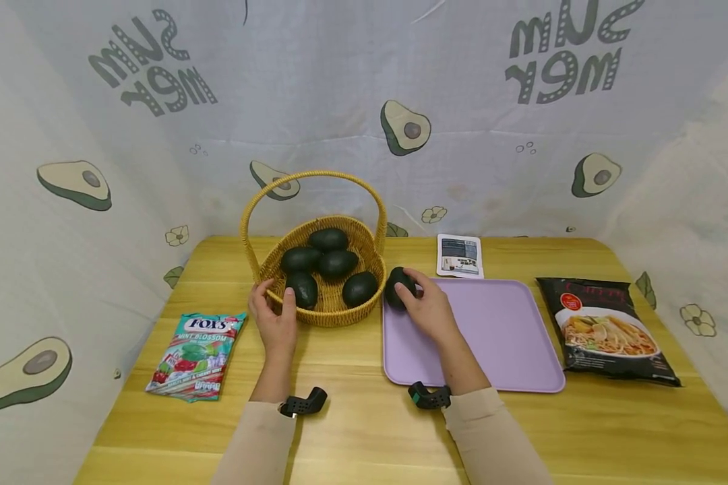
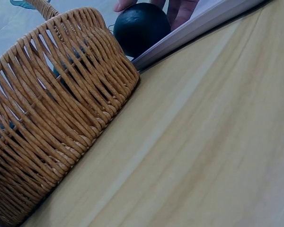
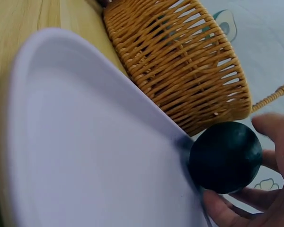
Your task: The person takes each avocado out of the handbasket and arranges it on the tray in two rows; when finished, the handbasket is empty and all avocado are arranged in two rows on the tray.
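In the head view, a yellow wicker basket (image 1: 340, 318) with a tall arched handle holds several dark green avocados (image 1: 338, 264). My left hand (image 1: 277, 327) grips the basket's front left rim, its thumb beside the nearest avocado (image 1: 302, 289). My right hand (image 1: 429, 310) holds another avocado (image 1: 393, 291) between thumb and fingers, over the back left corner of a lilac tray (image 1: 491, 337). The right wrist view has this avocado (image 3: 225, 157) close to the tray's rim, near the basket wall (image 3: 180, 71); whether it touches the tray I cannot tell.
Left of the basket lies a Fox's candy bag (image 1: 197, 357). A black noodle packet (image 1: 607, 330) is right of the tray, and a small white pouch (image 1: 459, 256) lies behind it. The wooden table (image 1: 352, 417) meets a printed curtain (image 1: 340, 101) at the back.
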{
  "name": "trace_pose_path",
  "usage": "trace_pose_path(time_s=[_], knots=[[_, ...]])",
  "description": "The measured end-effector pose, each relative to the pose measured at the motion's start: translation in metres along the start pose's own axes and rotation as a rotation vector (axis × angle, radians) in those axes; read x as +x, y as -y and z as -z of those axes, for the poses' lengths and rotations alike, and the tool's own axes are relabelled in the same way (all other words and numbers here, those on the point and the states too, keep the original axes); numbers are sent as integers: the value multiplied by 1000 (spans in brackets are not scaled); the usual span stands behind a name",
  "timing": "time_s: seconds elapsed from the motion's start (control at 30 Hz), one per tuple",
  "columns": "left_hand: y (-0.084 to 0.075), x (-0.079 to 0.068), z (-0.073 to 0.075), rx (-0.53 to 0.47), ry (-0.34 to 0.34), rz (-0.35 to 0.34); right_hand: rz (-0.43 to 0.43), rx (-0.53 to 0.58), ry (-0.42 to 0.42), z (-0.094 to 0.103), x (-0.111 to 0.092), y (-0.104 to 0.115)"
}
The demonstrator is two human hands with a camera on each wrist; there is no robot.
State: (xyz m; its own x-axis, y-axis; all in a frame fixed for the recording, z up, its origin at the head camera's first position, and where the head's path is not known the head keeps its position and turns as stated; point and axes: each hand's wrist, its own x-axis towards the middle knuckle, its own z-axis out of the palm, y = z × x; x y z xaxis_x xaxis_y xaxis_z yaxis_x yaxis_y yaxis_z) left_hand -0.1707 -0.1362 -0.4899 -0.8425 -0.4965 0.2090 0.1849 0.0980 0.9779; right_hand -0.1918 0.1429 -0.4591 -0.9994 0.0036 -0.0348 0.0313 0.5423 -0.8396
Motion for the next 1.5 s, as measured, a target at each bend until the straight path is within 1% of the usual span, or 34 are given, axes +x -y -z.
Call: trace_pose_path(time_s=[0.1, 0.17, 0.23, 0.3, 0.47, 0.53, 0.6, 0.77, 0.9, 0.93, 1.1, 1.13, 1.17, 1.23, 1.5], knots=[[-15, -6, 1, -7, 8, 13, 8, -15, 28, 0, -1, 0], [-24, -9, 1, -16, 13, 9, 8, -19, 33, 0, -2, 1], [-26, -9, 1, -21, 13, 1, 1, -22, 29, 0, -2, 1], [-25, -9, 0, -22, 13, -6, -1, -12, 29, 0, -3, 1], [-2, -1, -1, -13, 0, -7, 9, 6, 42, -1, -4, 3], [7, 2, -1, -10, -6, -10, 11, -5, 48, 0, -4, 3], [10, 3, -1, -12, -6, -17, 6, -19, 51, 0, -4, 4], [12, 2, 0, -14, -2, -18, -18, -38, 57, 4, -4, 2], [11, 1, 0, -9, 2, -4, -5, -57, 55, 7, -4, 2], [5, 0, 0, -13, 5, 1, 0, -60, 53, 8, -4, 3], [6, 1, 1, -13, 4, 5, 12, -51, 46, 5, -3, 3], [6, 1, 1, -11, 4, -3, 9, -48, 46, 4, -3, 4], [11, 2, 1, -7, 1, -8, 9, -47, 47, 3, -2, 4], [11, 2, 1, -7, -4, -11, 4, -57, 49, 2, -3, 5], [10, 2, 1, -6, -8, -4, -6, -71, 28, 10, -5, 7]])
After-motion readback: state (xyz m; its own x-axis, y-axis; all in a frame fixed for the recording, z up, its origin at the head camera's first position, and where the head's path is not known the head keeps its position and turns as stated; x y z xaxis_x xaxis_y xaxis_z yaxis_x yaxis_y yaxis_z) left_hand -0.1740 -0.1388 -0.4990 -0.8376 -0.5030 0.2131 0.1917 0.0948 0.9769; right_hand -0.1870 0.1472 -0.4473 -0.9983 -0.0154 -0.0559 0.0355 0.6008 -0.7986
